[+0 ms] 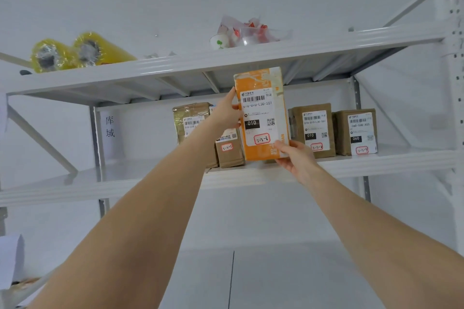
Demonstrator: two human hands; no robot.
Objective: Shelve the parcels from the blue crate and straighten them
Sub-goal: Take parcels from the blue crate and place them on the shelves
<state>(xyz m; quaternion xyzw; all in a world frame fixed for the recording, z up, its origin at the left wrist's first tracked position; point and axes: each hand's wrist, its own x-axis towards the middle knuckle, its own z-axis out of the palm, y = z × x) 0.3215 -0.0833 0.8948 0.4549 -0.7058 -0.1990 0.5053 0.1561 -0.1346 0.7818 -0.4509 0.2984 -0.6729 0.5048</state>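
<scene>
free room at left of shelf (140, 173), brown parcels (313, 130) block the right

The orange parcel (253, 152) in the fingers (285, 149) has a white barcode label (256, 110) with a black 010 block and a red-ringed sticker (261, 139) right by the thumb. Plain brown parcels (313, 130) either side of them, yellow rolls (75, 54) way above.

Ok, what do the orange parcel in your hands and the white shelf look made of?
Orange parcel: probably printed cardboard, going by its crisp box edges and flat faces. Glossy, taped-looking patches run across the top. White shelf: likely painted sheet metal, smooth and slightly glossy, with a folded front lip.
</scene>
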